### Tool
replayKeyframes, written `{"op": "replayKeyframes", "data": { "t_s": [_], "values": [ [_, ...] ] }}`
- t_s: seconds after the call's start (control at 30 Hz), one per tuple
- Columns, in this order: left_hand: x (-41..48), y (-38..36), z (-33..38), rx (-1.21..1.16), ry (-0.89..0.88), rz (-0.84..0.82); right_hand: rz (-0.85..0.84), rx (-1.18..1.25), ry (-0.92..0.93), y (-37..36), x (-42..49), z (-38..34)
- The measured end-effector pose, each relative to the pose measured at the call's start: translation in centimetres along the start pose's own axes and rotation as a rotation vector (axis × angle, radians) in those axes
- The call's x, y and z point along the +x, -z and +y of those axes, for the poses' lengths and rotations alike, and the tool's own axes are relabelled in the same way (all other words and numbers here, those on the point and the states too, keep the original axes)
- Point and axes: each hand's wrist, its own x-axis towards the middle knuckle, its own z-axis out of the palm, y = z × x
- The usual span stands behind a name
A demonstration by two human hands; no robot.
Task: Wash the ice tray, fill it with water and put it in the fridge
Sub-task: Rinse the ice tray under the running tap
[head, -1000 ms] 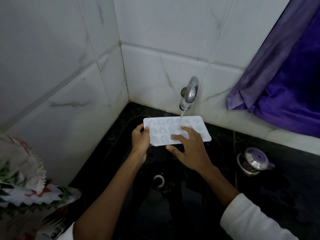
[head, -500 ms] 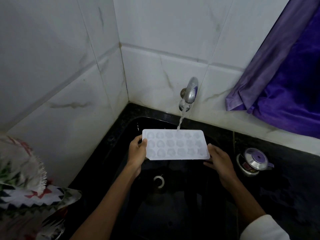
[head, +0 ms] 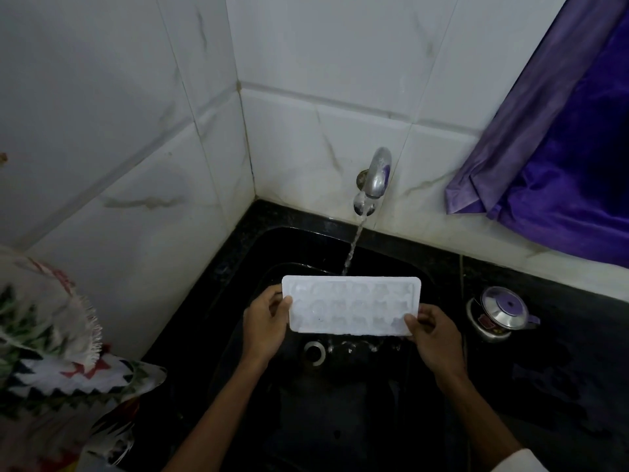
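A white ice tray point(head: 352, 304) with several small moulds hangs over the black sink point(head: 340, 420), tipped toward me. My left hand point(head: 265, 323) grips its left end, thumb on top. My right hand point(head: 434, 332) pinches its near right corner. The chrome tap point(head: 374, 178) on the back wall runs, and its stream point(head: 352, 247) falls just behind the tray's far edge. Water drips from the tray's near edge into the sink.
A round drain point(head: 315, 352) lies below the tray. A small steel pot with a purple lid point(head: 500, 313) stands on the black counter to the right. A purple curtain point(head: 561, 148) hangs at upper right. Patterned cloth point(head: 51, 352) sits at the left edge.
My right hand left the tray's top and took hold of its right end. The tray came down and toward me, away from the stream, and tipped so water spills off its near edge.
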Motion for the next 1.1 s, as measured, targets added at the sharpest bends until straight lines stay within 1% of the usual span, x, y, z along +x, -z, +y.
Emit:
{"op": "replayKeyframes", "data": {
  "t_s": [0.07,0.23,0.37,0.43,0.47,0.53,0.6,0.63,0.7,0.73,0.77,0.87,1.0,1.03,1.1],
  "values": [
    [0.0,0.2,0.7,-0.013,-0.079,0.021,0.032,-0.034,0.079,0.4,0.1,-0.9],
    [-0.1,0.7,3.0,-0.117,-0.304,0.065,0.081,-0.025,0.231,1.1,0.6,-2.7],
    [-0.5,1.0,4.8,-0.127,-0.46,0.133,0.215,-0.024,0.447,1.5,-0.1,-4.2],
    [-0.2,0.9,4.7,-0.106,-0.484,0.134,0.268,-0.082,0.526,1.2,-0.3,-4.1],
    [0.0,0.9,4.4,-0.085,-0.473,0.114,0.268,-0.146,0.536,1.1,-0.3,-3.7],
    [0.3,0.8,3.7,-0.024,-0.423,0.07,0.199,-0.269,0.484,0.8,-0.3,-2.7],
    [-0.2,0.8,3.2,0.022,-0.429,0.078,0.155,-0.28,0.446,0.6,-0.8,-2.3],
    [-0.6,0.8,3.3,0.035,-0.462,0.101,0.191,-0.249,0.473,0.6,-1.1,-2.4],
    [-1.2,0.6,3.5,0.026,-0.526,0.157,0.317,-0.197,0.565,0.7,-1.5,-3.1],
    [-1.2,0.5,3.4,0.019,-0.528,0.172,0.353,-0.197,0.59,0.7,-1.5,-3.2],
    [-1.1,0.3,3.2,0.02,-0.506,0.17,0.345,-0.207,0.589,0.7,-1.3,-3.3],
    [-1.1,-0.1,2.2,0.061,-0.397,0.128,0.208,-0.227,0.457,0.5,-1.0,-2.9],
    [-1.2,0.1,2.0,0.039,-0.431,0.126,0.305,-0.192,0.472,0.5,-1.3,-2.4],
    [-1.2,0.2,2.0,0.051,-0.411,0.102,0.276,-0.222,0.444,0.5,-1.2,-2.1],
    [-1.2,0.3,1.9,0.074,-0.31,0.024,0.17,-0.293,0.343,0.1,-1.4,-1.1]
  ]
}}
